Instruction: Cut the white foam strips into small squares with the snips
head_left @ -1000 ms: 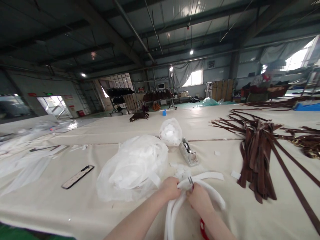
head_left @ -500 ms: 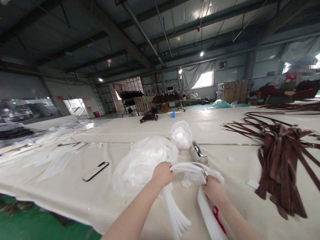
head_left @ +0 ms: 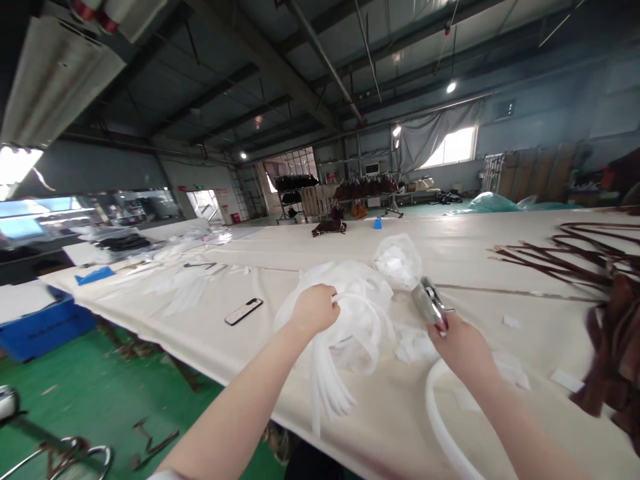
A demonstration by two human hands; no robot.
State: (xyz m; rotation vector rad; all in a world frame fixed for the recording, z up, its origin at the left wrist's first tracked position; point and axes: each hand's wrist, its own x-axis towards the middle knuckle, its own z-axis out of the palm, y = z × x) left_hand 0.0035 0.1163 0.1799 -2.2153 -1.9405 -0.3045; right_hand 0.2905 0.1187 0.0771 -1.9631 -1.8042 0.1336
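My left hand point(head_left: 315, 310) is closed around a bundle of white strips point(head_left: 327, 383), whose ends fan out below it over the table's front part. Part of the bundle arcs right from my fist, in front of a clear plastic bag of white material point(head_left: 345, 280). My right hand point(head_left: 463, 343) is closed at the near end of a metal tape dispenser point(head_left: 430, 297). A bit of red and metal at its fingers looks like the scissors point(head_left: 443, 325), mostly hidden. Below this hand a white strip point(head_left: 440, 413) curves down. Crumpled white scraps point(head_left: 413, 343) lie between my hands.
A phone-shaped item point(head_left: 243, 311) lies left of the bundle. Brown straps point(head_left: 620, 327) are heaped at right. Another bag of white pieces point(head_left: 399, 260) stands behind the dispenser. White sheets point(head_left: 185, 290) and a blue item point(head_left: 95, 275) lie at left. The table's edge point(head_left: 200, 363) drops to green floor.
My view has swung left. The right hand has left the strips and moved up to the tape dispenser. My left hand keeps hold of the bundle, which now hangs before the bag.
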